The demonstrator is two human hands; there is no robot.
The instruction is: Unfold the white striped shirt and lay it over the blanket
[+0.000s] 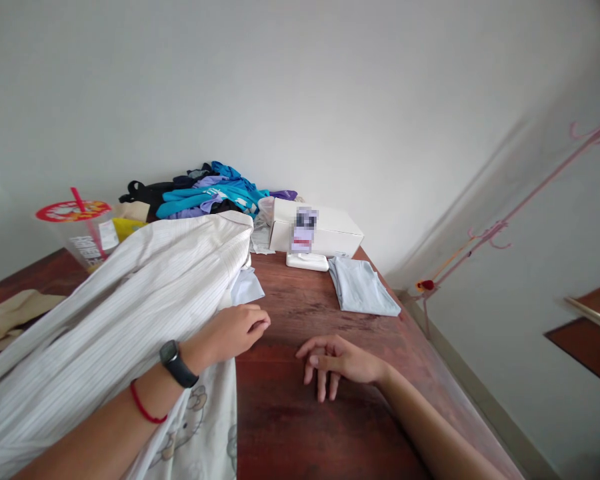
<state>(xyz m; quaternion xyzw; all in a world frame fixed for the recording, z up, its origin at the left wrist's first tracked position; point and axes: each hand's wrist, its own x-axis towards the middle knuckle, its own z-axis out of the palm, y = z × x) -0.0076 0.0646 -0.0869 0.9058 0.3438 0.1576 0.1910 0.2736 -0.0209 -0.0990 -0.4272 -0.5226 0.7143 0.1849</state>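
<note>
A white shirt with thin stripes (145,287) lies spread along the left of the dark red-brown wooden table (290,440). My left hand (235,331), on the arm with a black watch (177,363) and a red cord, is at the shirt's right edge. Its fingers are curled in, and no cloth shows between them. Over bare wood to the right, my right hand (341,360) hangs with its fingers apart and holds nothing. Under the shirt's lower part, a pale cloth with a cartoon print (195,427) shows. Farther back on the right is a folded light grey-blue cloth (364,287).
At the back lie a heap of blue, purple and black clothes (215,193) and a white box (330,230). A phone (304,230) stands on a white stand (307,261). A lidded drink cup with a straw (83,230) is at left. A pink coat rack (495,230) stands beyond the right edge.
</note>
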